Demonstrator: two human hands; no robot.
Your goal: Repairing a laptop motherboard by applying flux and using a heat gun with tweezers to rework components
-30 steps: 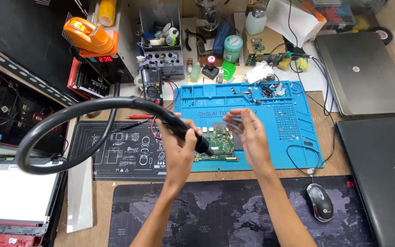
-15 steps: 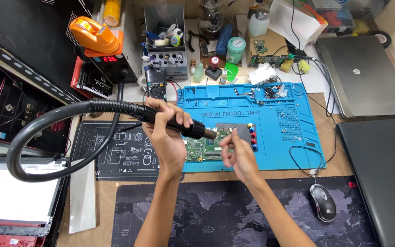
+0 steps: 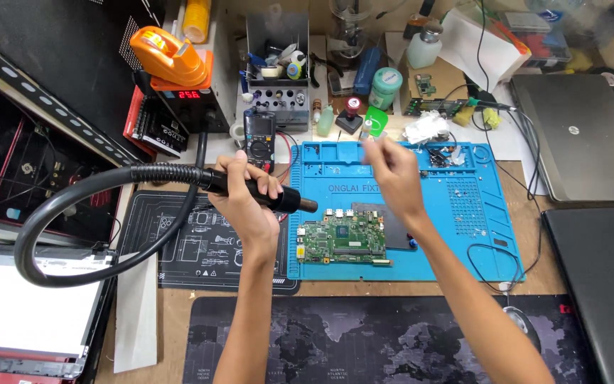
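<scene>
Head view: left hand point(image 3: 246, 203) is gripping the black handle of a hot-air tool point(image 3: 268, 193), fingers point(image 3: 264, 183) wrapping fully around it, nozzle pointing right and hovering above the left part of the blue mat point(image 3: 488, 227). Its thick black hose point(image 3: 58, 213) is looping out over the left side of the desk point(image 3: 172, 306). Right hand point(image 3: 392, 174) is hanging over the upper middle of the mat, fingers pinching narrow on a small pale object; cannot tell what it is. Green circuit board point(image 3: 342, 243) is lying flat on the mat, just below the nozzle and untouched by both hands. Multimeter point(image 3: 259, 136) is sitting beyond the left hand; mouse point(image 3: 520, 323) is resting near the right forearm.
</scene>
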